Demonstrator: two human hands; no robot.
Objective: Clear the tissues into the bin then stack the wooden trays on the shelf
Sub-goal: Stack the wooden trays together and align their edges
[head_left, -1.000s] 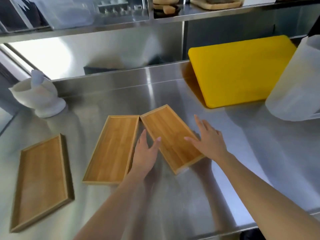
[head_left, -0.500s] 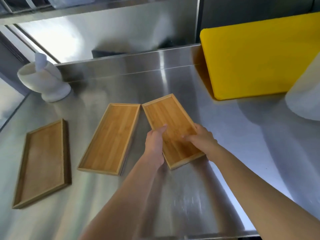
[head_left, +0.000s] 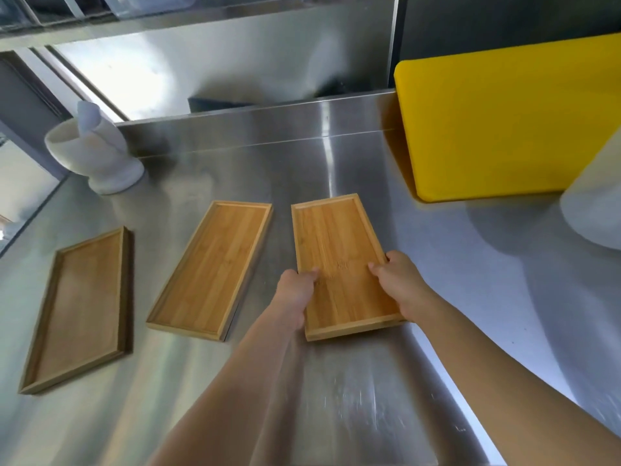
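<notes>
Gripping rectangular bamboo tray (head_left: 339, 250), both hands (head_left: 295, 294) (head_left: 401, 280), brushed-steel counter (head_left: 369, 398).

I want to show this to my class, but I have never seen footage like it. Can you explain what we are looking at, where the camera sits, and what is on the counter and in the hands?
There is no machine here: a person wears a camera on the head, looking down at their own arms. The left hand and right hand grip the long sides of one wooden tray. Two more trays, the middle tray and the far-left tray, lie on the steel counter. Behind stand a white mortar with pestle, a yellow cutting board and a whitish container.
</notes>
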